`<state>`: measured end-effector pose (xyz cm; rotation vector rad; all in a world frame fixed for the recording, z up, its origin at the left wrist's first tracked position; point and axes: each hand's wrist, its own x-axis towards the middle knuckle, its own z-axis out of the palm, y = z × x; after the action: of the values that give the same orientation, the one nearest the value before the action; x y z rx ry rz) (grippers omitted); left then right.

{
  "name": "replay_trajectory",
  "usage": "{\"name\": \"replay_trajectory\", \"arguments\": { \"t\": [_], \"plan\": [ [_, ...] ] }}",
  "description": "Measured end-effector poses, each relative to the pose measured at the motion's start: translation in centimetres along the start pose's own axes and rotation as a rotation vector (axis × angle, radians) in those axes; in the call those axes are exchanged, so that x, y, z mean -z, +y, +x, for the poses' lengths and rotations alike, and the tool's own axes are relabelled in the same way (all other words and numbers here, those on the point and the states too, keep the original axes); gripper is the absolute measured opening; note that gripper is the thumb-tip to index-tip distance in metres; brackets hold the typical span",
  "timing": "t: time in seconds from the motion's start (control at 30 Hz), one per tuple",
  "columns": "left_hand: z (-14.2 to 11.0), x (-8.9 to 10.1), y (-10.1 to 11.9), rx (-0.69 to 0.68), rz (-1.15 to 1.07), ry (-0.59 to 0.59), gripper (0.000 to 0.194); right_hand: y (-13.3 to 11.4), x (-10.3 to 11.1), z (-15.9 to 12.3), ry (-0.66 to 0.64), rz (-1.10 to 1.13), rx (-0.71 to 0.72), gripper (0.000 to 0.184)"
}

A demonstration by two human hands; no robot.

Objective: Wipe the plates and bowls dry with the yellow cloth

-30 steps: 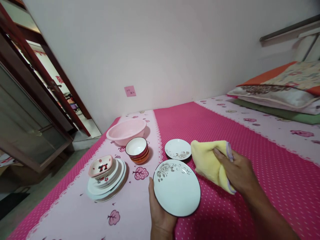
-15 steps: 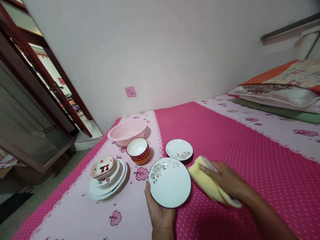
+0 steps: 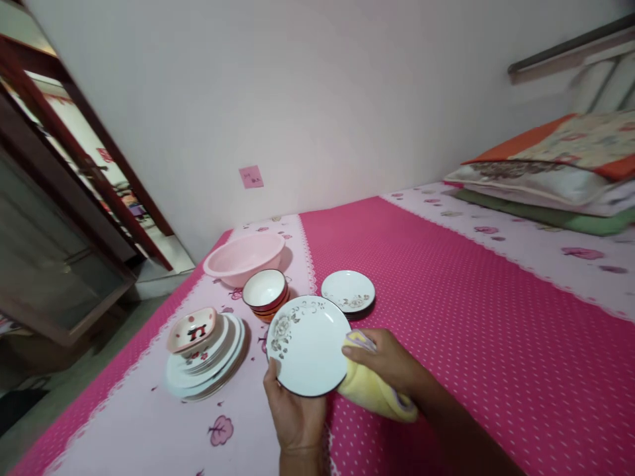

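Observation:
My left hand (image 3: 296, 415) holds a white plate (image 3: 310, 347) from below, thumb on its near left rim. The plate has a dark edge and grey flowers and is tilted toward me. My right hand (image 3: 389, 360) grips a yellow cloth (image 3: 370, 387) with a pale purple border, bunched at the plate's right edge. Just behind the held plate, a smaller flowered plate (image 3: 348, 285) rests on the bedspread, seemingly on top of others. To the left stands a stack of bowls (image 3: 265, 291), white inside and red to orange outside, partly hidden by the held plate.
At left, a stack of plates (image 3: 231, 360) carries a small square bowl (image 3: 194, 327) with a cartoon figure. A pink basin (image 3: 245, 258) sits behind the bowls, by the wall. Folded bedding (image 3: 540, 175) lies at the far right on the pink dotted bedspread (image 3: 471, 317).
The held plate has moved left in view, now overlapping the bowls. My right hand has brought the cloth left, up to the plate's right edge. The view has shifted slightly.

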<state>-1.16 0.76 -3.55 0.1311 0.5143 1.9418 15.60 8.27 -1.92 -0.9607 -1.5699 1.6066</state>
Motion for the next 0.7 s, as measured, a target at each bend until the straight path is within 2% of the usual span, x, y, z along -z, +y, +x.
{"name": "replay_trajectory", "arguments": {
  "t": [0.07,0.13,0.3,0.4,0.53,0.7],
  "plan": [
    [-0.4,-1.1,0.0,0.025,0.016,0.095,0.043,-0.1,0.5,0.2,0.084,-0.062,-0.007,0.030],
    [-0.7,-2.0,0.0,0.039,0.068,0.170,0.043,-0.2,1.3,0.2,0.092,-0.116,0.002,0.024],
    [-0.3,-2.4,0.6,0.025,0.282,0.232,0.036,-0.9,4.3,-0.7,-0.002,-0.125,0.005,0.020],
    [0.1,-1.9,0.9,0.111,0.425,0.265,0.028,-1.3,6.1,-1.3,-0.097,-0.152,0.009,0.022],
    [0.8,-1.1,0.5,0.146,0.555,0.228,0.024,-1.1,7.7,-1.4,-0.147,-0.186,-0.034,0.025],
    [1.3,-0.6,-0.1,0.238,0.736,0.099,0.036,-0.4,8.8,-1.2,-0.170,-0.190,-0.041,0.025]
  ]
}}
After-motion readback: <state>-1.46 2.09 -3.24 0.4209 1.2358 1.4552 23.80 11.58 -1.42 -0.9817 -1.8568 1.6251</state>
